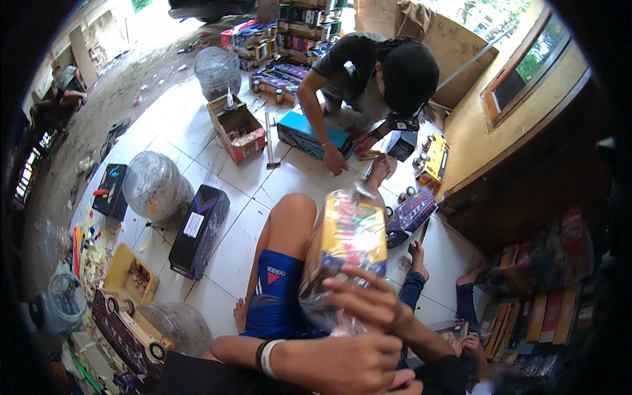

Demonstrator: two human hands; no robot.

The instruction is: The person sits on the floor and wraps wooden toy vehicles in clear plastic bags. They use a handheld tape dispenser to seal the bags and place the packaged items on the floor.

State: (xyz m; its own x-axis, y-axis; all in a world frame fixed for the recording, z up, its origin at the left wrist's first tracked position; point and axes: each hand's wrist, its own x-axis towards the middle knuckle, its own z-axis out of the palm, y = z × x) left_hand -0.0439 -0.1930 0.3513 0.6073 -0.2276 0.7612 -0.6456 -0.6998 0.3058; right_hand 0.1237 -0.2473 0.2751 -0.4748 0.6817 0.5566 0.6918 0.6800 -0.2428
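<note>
A box-shaped package (352, 237) with yellow, red and blue print stands tilted in front of my lap, wrapped in shiny clear plastic. Across its lower part lie the fingers of my right hand (368, 299), stretched and a little apart, slightly blurred. Just below the package's bottom end is my left hand (372, 362), with a black and a white band on its wrist. Its fingers are curled closed, and whatever is in them is hidden. My bent knee in blue shorts (280, 283) rises left of the package.
Opposite, a person in a dark cap (409, 76) leans over a teal box (313, 135). A hammer (270, 148) and an open wooden box (237, 128) lie nearby. Toy trucks (411, 214) stand at right, a black box (199, 230) and plastic-wrapped bundle (155, 187) at left. Another person's feet show at right.
</note>
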